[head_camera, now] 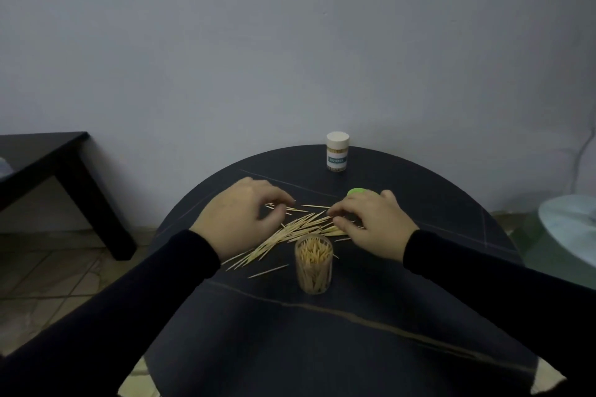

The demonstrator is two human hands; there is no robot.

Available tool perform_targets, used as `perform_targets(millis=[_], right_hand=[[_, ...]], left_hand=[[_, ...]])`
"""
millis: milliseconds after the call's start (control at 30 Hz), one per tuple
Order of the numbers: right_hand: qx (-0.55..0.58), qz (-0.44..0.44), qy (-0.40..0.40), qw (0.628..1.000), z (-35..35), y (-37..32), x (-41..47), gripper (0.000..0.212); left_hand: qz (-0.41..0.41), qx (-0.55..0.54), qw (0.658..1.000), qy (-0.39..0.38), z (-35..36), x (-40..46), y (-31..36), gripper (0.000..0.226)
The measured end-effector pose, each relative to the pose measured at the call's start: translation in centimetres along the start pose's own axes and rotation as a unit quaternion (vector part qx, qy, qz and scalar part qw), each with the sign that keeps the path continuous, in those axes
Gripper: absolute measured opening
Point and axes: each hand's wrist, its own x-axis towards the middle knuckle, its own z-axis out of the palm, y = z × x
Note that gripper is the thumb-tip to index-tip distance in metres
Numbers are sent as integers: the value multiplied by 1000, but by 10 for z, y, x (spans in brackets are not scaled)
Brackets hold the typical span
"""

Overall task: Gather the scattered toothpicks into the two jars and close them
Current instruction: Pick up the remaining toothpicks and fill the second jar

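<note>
Home: tiled floor [48, 280]; side table [38, 158]

Arms: 2 arms show, entering from the lower left and lower right corners.
Sleeves: each arm wears a long, dark sleeve, black or very dark navy, plain, with no print or logo visible.
Left sleeve [129, 293]: smooth fabric ending in a snug cuff at the wrist.
Right sleeve [483, 280]: the same dark fabric and the same close cuff.
Left hand [240, 217]: bare, no glove; no ring or watch shows.
Right hand [371, 222]: bare, likewise unadorned.
</note>
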Motion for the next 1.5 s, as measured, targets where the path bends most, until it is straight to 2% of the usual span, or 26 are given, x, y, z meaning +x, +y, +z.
perform_targets(millis=[67,167,233,367,500,633,733,833,900,1000,1067,1133,1333,1500], right_hand=[[-60,10,-28,998,2,3,10,37],[-127,15,-60,990,7,1,32,47],[-160,7,-73,984,12,-3,48,49],[-199,-4,-97,975,25,-10,71,51],[-174,1,-96,980,31,-11,82,49],[-146,-14,-97,984,26,-5,83,41],[-114,-35,-109,987,19,3,76,41],[-120,-73,-134,981,11,11,64,51],[-121,-85,-164,975,5,16,58,61],[-130,-96,-208,965,-3,22,50,79],[-131,-95,-216,963,-5,22,46,83],[-134,-88,-211,964,-6,21,41,74],[-113,-45,-193,974,-5,10,32,44],[-158,-27,-156,975,-2,3,23,42]], left_hand=[[-103,28,994,-32,12,5,-16,34],[-245,64,960,-123,31,13,-38,56],[-290,89,943,-139,42,17,-48,62],[-312,98,937,-125,59,27,-59,64],[-295,90,947,-90,69,40,-60,57],[-220,61,971,-71,80,48,-56,46],[-149,35,985,-82,81,52,-56,39],[-85,22,989,-121,75,51,-51,36],[-62,18,986,-153,68,48,-46,42],[-58,18,974,-218,60,43,-39,64],[-50,37,968,-243,57,39,-36,73],[-43,54,967,-247,56,37,-32,71],[-20,67,971,-230,56,32,-20,48],[-7,82,973,-215,54,30,-18,40]])
